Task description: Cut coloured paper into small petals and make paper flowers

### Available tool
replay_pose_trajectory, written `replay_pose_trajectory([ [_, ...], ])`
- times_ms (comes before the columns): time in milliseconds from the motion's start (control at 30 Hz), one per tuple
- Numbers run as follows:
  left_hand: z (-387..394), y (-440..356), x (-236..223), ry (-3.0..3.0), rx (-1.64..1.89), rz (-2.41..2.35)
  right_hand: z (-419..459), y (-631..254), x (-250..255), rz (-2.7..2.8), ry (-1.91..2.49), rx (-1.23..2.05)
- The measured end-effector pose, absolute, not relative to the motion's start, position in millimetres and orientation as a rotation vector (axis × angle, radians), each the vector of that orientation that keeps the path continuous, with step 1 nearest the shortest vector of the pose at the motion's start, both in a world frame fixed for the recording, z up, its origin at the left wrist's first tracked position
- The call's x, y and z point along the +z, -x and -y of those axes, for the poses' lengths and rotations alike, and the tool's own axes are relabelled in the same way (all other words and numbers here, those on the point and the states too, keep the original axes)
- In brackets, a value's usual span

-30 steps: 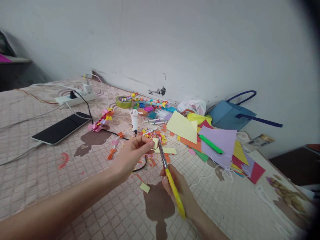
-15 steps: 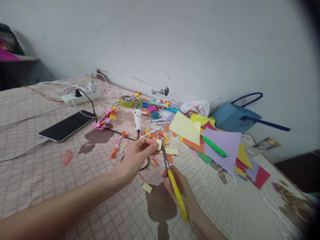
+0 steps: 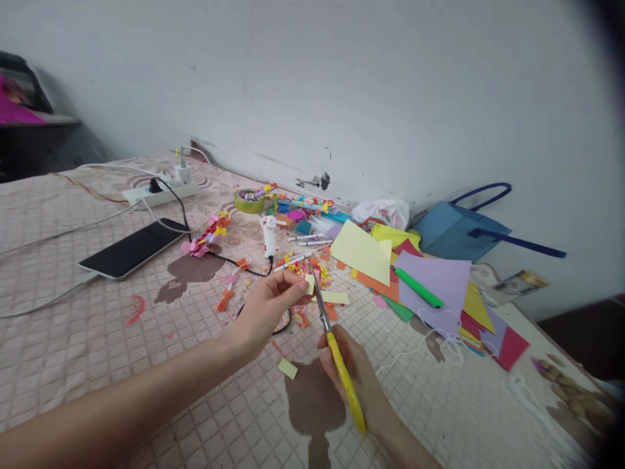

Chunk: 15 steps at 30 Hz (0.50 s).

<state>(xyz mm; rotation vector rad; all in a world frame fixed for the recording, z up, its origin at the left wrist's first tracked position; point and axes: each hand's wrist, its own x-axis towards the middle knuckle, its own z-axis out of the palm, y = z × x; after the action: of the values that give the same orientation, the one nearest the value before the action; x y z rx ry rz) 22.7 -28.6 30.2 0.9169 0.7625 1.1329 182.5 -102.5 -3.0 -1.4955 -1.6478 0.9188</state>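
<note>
Between the thumb and fingers of my left hand (image 3: 271, 311) is a small pale yellow paper piece (image 3: 309, 284). My right hand (image 3: 359, 371) grips scissors (image 3: 344, 378) with yellow handles, their metal blades pointing up and away beside the paper's right edge. Whether the blades touch the paper I cannot tell. Under the hands lie many tiny coloured paper scraps (image 3: 319, 268) and a pale yellow strip (image 3: 336, 298). A second small yellow piece (image 3: 288, 369) rests on the cloth nearer to me.
A white glue gun (image 3: 269, 236) stands behind my left hand, its black cord trailing. Coloured paper sheets (image 3: 361, 251), a green pen (image 3: 418, 287) and a blue bag (image 3: 452, 228) are at the right. Leftward lie a tablet-like device (image 3: 131, 249) and a power strip (image 3: 161, 193).
The scissors' blades have tilted very slightly left beside the paper piece. Both hands otherwise keep their holds, and the view has shifted a little.
</note>
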Motion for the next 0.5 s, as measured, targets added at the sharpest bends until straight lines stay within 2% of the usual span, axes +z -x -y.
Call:
replay_pose_trajectory([
  [500,27.5,-22.1,28.9,-0.932,1.140,-0.767,101.0,-181.9,-4.3,1.638,1.507,0.894],
])
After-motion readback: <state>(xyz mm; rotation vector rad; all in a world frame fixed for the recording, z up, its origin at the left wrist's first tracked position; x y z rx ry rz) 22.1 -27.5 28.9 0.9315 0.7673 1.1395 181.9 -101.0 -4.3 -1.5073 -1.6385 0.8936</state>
